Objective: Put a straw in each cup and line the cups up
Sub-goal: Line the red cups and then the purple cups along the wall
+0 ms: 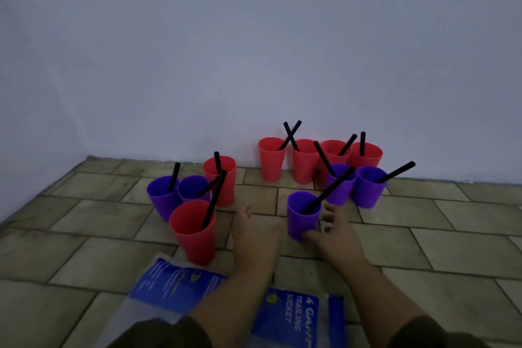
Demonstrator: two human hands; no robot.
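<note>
The right hand [336,237] holds the near purple plastic cup [302,217] low on its right side, its black straw [329,191] leaning up and right, while the open, empty left hand [254,232] rests just left on the tiled floor [423,248].

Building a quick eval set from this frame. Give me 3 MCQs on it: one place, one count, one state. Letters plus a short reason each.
1. Where is the row of four red cups?
A. against the wall
B. on the blue packet
C. beside the person's sleeve

2. How many purple cups stand on the floor?
A. three
B. five
C. seven

3. What is the right hand doing?
A. lying flat on the packet
B. gripping the nearest purple cup
C. holding a loose straw

Answers:
1 A: they stand at the foot of the white wall.
2 B: two at left, three at right.
3 B: thumb and fingers sit either side of its base; the left hand is open and empty.
</note>
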